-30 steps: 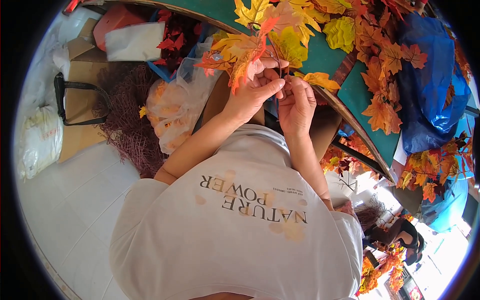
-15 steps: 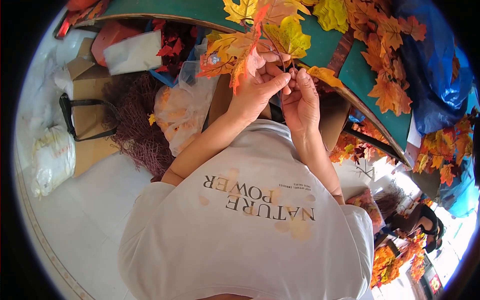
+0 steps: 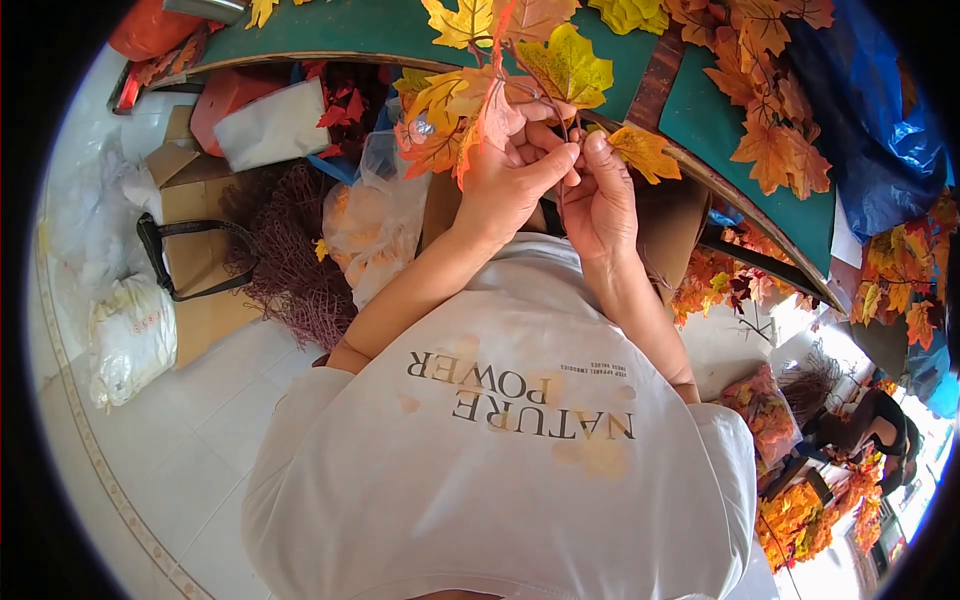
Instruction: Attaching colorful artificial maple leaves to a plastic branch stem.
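My left hand (image 3: pixel 515 175) grips a bunch of artificial autumn leaves (image 3: pixel 480 95), orange and yellow, by their thin stems. My right hand (image 3: pixel 603 195) is pressed against it, thumb and fingertips pinched on a stem next to a small yellow-orange leaf (image 3: pixel 645 152). Both hands are raised in front of my chest, above my white printed shirt (image 3: pixel 500 450), at the edge of a green table (image 3: pixel 700 125). What the fingers do to the stem is hidden between the hands.
More loose leaves (image 3: pixel 770 140) lie on the green table, with a blue plastic bag (image 3: pixel 880 150) at the right. At left stand a cardboard box (image 3: pixel 195 260), dark red twigs (image 3: pixel 285 260), clear bags of leaves (image 3: pixel 375 225) and a white sack (image 3: pixel 130 335) on the tiled floor.
The view has shifted, so the hands and leaf bunch sit slightly higher. Both hands keep working at the same stems; the grip looks unchanged.
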`<action>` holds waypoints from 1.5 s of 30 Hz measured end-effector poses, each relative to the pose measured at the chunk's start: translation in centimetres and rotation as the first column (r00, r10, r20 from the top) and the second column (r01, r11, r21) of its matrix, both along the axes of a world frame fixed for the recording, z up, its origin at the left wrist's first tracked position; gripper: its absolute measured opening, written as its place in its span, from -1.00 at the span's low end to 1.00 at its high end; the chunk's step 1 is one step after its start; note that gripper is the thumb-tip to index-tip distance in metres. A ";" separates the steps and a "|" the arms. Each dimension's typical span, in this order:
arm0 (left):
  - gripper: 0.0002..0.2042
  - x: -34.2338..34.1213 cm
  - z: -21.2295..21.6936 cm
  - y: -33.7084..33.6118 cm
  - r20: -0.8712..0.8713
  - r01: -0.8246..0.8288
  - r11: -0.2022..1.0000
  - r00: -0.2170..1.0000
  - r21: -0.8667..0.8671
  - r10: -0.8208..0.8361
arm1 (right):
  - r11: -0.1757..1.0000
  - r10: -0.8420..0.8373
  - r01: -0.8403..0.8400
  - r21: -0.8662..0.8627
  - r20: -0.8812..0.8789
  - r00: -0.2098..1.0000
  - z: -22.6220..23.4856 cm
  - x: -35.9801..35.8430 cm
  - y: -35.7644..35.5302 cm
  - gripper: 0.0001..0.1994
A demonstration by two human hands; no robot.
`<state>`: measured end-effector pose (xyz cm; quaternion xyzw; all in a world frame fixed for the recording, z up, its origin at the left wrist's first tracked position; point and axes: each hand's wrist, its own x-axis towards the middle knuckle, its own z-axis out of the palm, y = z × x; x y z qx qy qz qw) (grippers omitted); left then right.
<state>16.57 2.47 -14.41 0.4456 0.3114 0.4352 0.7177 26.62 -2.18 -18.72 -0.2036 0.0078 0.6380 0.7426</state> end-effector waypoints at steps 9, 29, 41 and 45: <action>-0.69 0.4 0.2 -0.2 -0.048 0.011 1.000 0.999 0.026 -0.010 | 0.998 -0.057 0.058 -0.003 0.025 0.998 0.5 -0.1 -0.3 -0.95; -0.70 0.2 -0.6 -0.2 -0.022 0.048 0.996 0.999 0.070 -0.046 | 0.980 -0.195 0.186 0.064 0.207 0.959 -0.6 -0.7 -0.5 -0.92; -0.84 -1.0 -1.9 0.9 0.070 0.082 0.996 0.994 0.041 -0.085 | 0.998 -0.061 0.036 0.058 0.514 0.855 0.4 1.2 0.4 -0.90; -0.84 -2.3 -1.9 1.1 0.270 -0.111 0.991 0.959 0.077 0.087 | 0.991 0.039 -0.113 0.071 0.653 0.756 1.4 0.3 0.7 -0.82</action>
